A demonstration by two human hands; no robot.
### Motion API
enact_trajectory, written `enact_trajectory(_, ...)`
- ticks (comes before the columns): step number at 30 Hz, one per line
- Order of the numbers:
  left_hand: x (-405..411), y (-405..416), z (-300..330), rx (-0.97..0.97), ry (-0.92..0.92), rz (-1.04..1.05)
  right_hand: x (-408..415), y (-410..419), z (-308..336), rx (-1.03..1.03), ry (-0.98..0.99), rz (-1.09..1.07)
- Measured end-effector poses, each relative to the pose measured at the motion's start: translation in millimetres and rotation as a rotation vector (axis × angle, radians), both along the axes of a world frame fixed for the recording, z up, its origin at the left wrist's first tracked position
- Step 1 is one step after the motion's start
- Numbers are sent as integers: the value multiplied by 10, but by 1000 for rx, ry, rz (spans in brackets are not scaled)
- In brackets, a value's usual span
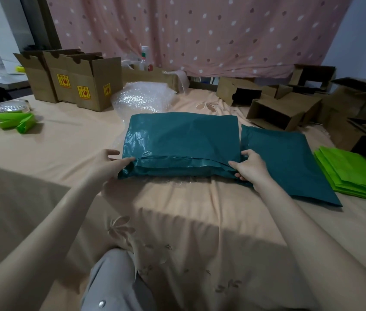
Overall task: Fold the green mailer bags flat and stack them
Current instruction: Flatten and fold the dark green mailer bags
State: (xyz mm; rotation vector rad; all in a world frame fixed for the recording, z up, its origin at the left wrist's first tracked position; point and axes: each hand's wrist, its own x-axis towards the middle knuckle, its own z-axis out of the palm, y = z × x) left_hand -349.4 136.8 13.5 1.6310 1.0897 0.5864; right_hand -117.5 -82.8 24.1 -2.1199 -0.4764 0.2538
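Observation:
A dark green mailer bag (182, 138) lies on the peach bedsheet in the middle, its near edge folded over into a thick flap. My left hand (108, 162) pinches the flap's left corner. My right hand (250, 167) grips the flap's right corner. A second dark green mailer bag (289, 162) lies flat just to the right, partly under my right hand and wrist.
Bubble wrap (141, 99) sits behind the bag. Upright cardboard boxes (83, 84) stand at the back left, open boxes (285, 108) at the back right. A stack of lime green bags (352, 176) lies at the right, crumpled lime bags (17, 122) at the left.

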Motion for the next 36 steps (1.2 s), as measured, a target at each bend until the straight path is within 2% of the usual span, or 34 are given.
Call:
enact_trajectory(3, -65, 26, 24, 86, 224, -108, -8, 19, 9, -104, -51, 42)
enact_trajectory(5, -94, 11, 56, 18, 239, -176, -16, 35, 11, -194, -81, 77)
enact_trajectory(8, -67, 10, 34, -106, 84, -239, -40, 47, 15, -228, -112, 98)
enact_trajectory(12, 32, 68, -34, -143, -248, -154, -56, 27, 54, -129, -205, 77)
enact_trajectory(16, 233, 111, 8, -22, -357, -57, -56, 63, 133, 41, -356, 19)
enact_trajectory(20, 525, 172, 96, 147, -437, -33, 76, 187, 224, 89, -491, -85)
enact_trajectory(23, 690, 257, 127, 198, -477, -53, 180, 268, 257, 108, -531, -130)
enact_trajectory(25, 734, 318, 78, 169, -435, -98, 263, 291, 191, 47, -522, -125)
enact_trajectory(27, 723, 380, -30, 185, -311, -137, 363, 297, 66, -89, -514, -91)
enact_trajectory(30, 638, 448, -172, 343, -56, -135, 417, 279, -68, -292, -481, -30)
enact_trajectory(32, 579, 439, -195, 381, 14, -99, 373, 289, -61, -406, -549, -57)
enact_trajectory(34, 550, 404, -202, 378, 2, -74, 233, 346, 13, -386, -707, -104)
enact_trajectory(36, 554, 361, -217, 386, -10, -53, -7, 473, 83, -246, -869, -40)
